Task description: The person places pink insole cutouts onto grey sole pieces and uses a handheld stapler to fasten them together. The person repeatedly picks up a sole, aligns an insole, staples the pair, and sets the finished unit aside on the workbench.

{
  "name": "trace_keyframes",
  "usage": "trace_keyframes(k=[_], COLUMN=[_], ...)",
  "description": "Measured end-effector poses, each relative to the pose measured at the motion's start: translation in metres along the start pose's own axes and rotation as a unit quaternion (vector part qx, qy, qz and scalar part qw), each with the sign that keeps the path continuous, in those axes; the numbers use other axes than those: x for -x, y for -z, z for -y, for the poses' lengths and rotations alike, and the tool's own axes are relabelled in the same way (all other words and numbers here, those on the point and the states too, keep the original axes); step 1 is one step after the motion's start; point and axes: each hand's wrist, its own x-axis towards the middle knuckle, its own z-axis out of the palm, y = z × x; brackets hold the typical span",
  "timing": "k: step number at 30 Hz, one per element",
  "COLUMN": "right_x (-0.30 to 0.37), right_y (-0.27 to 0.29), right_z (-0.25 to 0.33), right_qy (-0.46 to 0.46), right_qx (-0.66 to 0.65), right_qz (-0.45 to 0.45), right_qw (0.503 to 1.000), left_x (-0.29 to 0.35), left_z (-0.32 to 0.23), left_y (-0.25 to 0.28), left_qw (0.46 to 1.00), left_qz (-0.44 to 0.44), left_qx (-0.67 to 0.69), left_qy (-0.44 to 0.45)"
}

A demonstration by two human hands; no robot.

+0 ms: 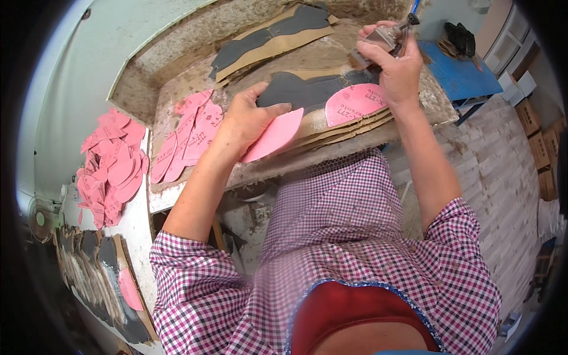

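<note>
A pink insole piece point(277, 137) with a curved edge is in my left hand point(244, 115), which is closed at the near left of a layered stack. My left thumb lies over a dark grey sheet point(307, 90) on top of brown board layers point(343, 135). Another pink piece point(358, 105), printed and rounded, lies flat on the right end of this stack. Above that end, my right hand point(397, 68) is wrapped round a small metal spray gun point(381, 40). From the gun a blue hose point(416, 6) runs upward.
Overlapping pink pieces point(192, 133) lie left of the stack, with a larger pink heap point(112, 165) beyond the bench. Another grey-and-brown stack point(275, 36) is farther back. The worn bench has a raised wall point(142, 77). At right stand a blue table point(464, 74) and cardboard boxes point(538, 148).
</note>
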Motion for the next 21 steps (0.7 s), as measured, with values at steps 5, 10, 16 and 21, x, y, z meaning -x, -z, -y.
trace_keyframes(k=[5,10,16,21], right_x=[0.017,0.019,0.008,0.005], right_y=[-0.043,-0.055,0.001,0.039], right_z=[0.008,0.012,0.013,0.019], right_qy=[-0.008,0.017,0.053,0.074], right_qx=[-0.087,-0.106,-0.014,0.042], right_qz=[0.027,0.043,0.015,-0.033], right_qw=[0.996,0.993,0.998,0.996], left_x=[-0.008,0.0,0.007,0.002], left_z=[0.022,0.017,0.011,0.026], left_y=[-0.002,-0.004,-0.003,-0.004], left_qw=[0.998,0.995,0.994,0.995], left_qz=[-0.002,-0.014,-0.002,0.01], left_qx=[0.005,-0.044,-0.083,-0.046], left_qy=[-0.064,-0.088,-0.076,-0.088])
